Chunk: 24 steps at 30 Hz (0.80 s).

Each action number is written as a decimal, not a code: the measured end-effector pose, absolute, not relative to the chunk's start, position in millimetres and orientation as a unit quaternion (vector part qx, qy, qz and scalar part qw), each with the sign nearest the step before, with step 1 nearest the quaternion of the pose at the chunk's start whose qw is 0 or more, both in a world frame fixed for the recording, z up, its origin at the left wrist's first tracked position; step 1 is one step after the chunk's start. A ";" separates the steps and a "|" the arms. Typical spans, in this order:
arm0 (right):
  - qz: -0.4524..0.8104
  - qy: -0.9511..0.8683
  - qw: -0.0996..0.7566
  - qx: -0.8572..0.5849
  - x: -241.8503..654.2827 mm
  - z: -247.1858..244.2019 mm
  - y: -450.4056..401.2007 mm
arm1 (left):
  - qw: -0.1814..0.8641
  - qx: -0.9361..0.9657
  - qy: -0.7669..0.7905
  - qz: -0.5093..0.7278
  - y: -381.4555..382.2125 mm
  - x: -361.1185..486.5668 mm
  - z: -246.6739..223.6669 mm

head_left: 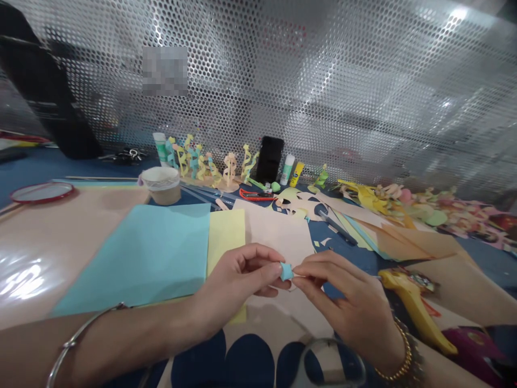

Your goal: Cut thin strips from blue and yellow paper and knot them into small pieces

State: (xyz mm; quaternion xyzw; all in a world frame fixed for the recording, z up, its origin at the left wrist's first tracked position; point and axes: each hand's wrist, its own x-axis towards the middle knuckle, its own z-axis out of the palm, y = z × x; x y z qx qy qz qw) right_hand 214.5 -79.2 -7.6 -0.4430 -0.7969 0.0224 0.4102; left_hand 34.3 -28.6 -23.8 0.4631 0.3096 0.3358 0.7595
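Observation:
A small light-blue folded paper star (286,271) is held between my two hands over the pale paper. My left hand (246,272) pinches its left side between thumb and fingers. From the other side, the thumb and index finger of my right hand (343,293) close on the star's right edge. Beneath and left of the hands lie a blue paper sheet (161,253), a yellow sheet (226,231) and a pale pink sheet (278,226). Under my wrists is pale paper with large round cutouts showing the dark blue table.
A paper cup (161,185), glue sticks (287,169), spiral paper shapes (194,159), a black phone (270,159) and a red cutter (256,194) stand or lie along the back. At right are a yellow-handled tool (420,307) and paper scraps (436,218). A perforated metal panel (242,81) rises behind.

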 end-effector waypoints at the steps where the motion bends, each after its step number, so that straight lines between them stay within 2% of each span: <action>1: 0.014 -0.797 0.410 -0.442 214.3 -7.6 -79.1 | 0.758 0.464 0.313 0.335 -28.7 34.3 -24.0; 14: -0.087 -0.819 0.346 -0.450 219.4 -13.1 -81.4 | 0.744 0.489 0.306 0.338 -30.4 33.5 -27.4; 24: -0.010 -0.816 0.382 -0.433 215.6 -12.3 -78.5 | 0.754 0.494 0.288 0.324 -31.1 33.0 -27.8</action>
